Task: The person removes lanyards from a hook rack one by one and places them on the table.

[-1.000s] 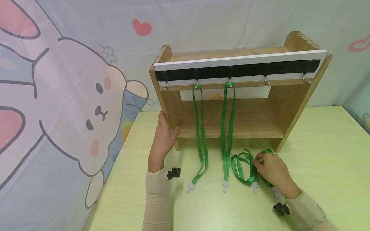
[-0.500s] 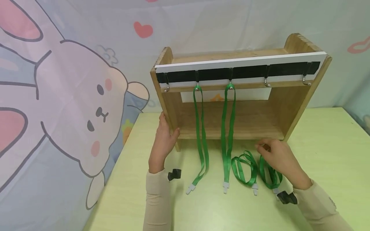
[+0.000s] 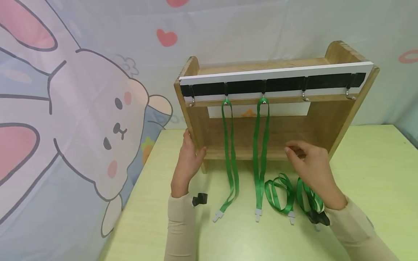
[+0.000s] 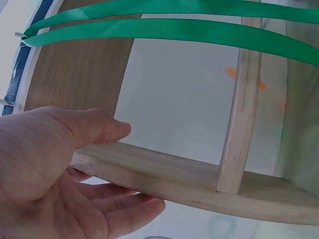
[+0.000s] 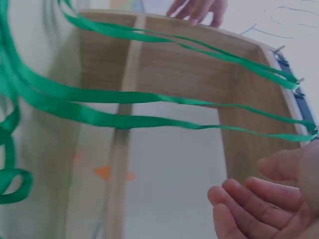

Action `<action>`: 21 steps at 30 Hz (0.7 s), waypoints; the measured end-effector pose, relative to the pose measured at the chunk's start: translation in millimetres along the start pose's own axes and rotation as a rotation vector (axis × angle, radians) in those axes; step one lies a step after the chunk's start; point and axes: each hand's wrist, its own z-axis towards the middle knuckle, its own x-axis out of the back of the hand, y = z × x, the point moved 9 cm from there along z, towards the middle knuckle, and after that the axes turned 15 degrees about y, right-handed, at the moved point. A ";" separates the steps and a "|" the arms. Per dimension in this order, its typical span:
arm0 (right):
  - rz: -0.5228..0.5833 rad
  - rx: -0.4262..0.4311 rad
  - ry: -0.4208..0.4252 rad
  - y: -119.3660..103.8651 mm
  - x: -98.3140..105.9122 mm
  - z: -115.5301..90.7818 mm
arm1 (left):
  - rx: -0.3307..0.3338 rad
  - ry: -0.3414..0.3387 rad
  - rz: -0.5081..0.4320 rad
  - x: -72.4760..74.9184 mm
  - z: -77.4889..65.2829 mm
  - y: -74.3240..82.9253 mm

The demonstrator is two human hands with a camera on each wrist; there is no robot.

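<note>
Rack [image 3: 287,130] on greenish table [image 3: 375,163], cartoon backdrop [image 3: 78,137]

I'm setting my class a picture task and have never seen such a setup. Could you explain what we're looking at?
There is no machine, only a person's bare left hand and right hand. The head view comes from a camera worn on the head, looking forward and down; each wrist view comes from a camera on that wrist. On the table stands a wooden rack with hooks. Two green lanyards hang from it, and two coiled lanyards lie on the table. The left hand grips the rack's side panel, thumb inside, fingers outside. The right hand, in front of the rack, holds nothing.
</note>
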 end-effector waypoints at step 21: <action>0.189 -0.086 0.210 -40.3 -20.3 36.3 | 0.007 -0.008 0.013 -0.9 -1.1 0.2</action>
